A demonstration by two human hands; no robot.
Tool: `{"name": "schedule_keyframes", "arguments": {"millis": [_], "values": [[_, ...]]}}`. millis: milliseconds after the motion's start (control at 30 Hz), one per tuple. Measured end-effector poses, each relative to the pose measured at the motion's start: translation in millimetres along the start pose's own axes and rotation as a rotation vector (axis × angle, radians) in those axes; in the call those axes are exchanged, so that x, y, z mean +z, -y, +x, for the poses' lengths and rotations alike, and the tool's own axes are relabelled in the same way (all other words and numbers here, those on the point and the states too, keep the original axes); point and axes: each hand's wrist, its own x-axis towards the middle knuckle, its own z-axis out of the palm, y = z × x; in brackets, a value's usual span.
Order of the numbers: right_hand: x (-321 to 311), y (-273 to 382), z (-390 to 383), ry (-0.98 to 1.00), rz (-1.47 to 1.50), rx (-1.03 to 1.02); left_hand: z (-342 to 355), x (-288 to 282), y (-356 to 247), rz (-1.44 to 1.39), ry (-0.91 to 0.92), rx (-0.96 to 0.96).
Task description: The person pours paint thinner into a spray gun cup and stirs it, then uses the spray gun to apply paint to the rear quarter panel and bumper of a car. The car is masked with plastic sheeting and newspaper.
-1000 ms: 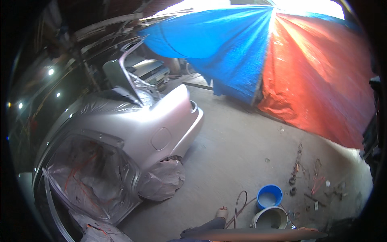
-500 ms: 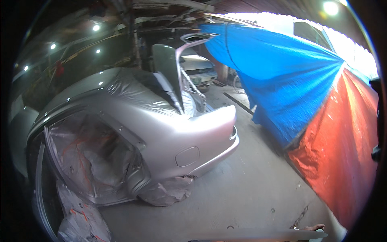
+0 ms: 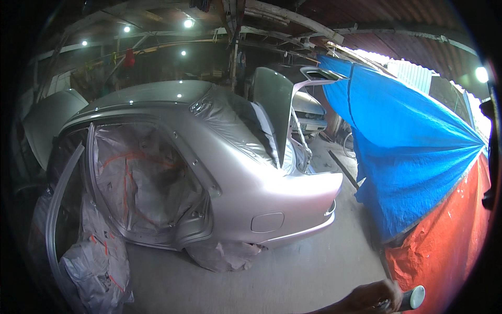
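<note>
At the lower right, my right hand (image 3: 384,296) is closed around a dark cylindrical tool with a pale round end (image 3: 417,297). Its kind is not clear, as most of it is hidden by the fingers or cut off by the frame's lower edge. My forearm shows only as a dark strip along that edge. My left hand is out of view. Ahead of me stands a silver car body (image 3: 246,183), a short way beyond the hand and not touched by it. Plastic sheeting (image 3: 144,178) covers its rear door opening, and more film (image 3: 230,120) masks the rear window.
The trunk lid (image 3: 274,97) is raised. At left a car door (image 3: 65,204) stands ajar beside wrapped plastic (image 3: 99,261). A sheet covers the rear wheel (image 3: 225,255). Blue tarp (image 3: 413,141) and orange tarp (image 3: 444,225) hang at right. Another car (image 3: 308,112) stands behind.
The view has swung left and upward, so the car and tarps sit farther right. My right hand and its tool show more clearly at the lower edge; a blurred grey shape there is gone.
</note>
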Motion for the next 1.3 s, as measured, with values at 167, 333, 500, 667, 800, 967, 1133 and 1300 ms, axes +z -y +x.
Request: {"name": "schedule_keyframes", "arguments": {"millis": [167, 333, 500, 667, 800, 967, 1133, 1300], "values": [[15.7, 10.8, 39.0, 0.064, 0.097, 0.026, 11.4, 40.7, -59.1, -0.899, 0.131, 0.332], [21.1, -9.7, 71.8, 0.121, 0.203, 0.061, 31.8, 69.3, -24.4, -0.952, 0.166, 0.283], [18.0, -41.1, 96.0, 0.179, 0.291, 0.114, 68.8, 89.0, 46.0, -0.943, 0.210, 0.246], [12.0, -64.4, 110.1, 0.231, 0.341, 0.183, 98.1, 105.2, 97.7, -0.963, 0.175, 0.138], [8.8, -73.9, 118.9, 0.244, 0.349, 0.216, 109.4, 107.7, 112.0, -0.982, 0.174, 0.069], [7.0, -72.6, 111.9, 0.239, 0.346, 0.236, 103.0, 95.8, 94.5, -1.016, 0.210, -0.086], [3.0, -72.6, 92.3, 0.204, 0.353, 0.242, 60.7, 62.9, 110.5, -0.754, 0.217, 0.002], [18.8, -83.9, 106.6, 0.253, 0.475, 0.341, -73.9, -30.7, 175.4, -0.156, -0.134, -0.897]]}}
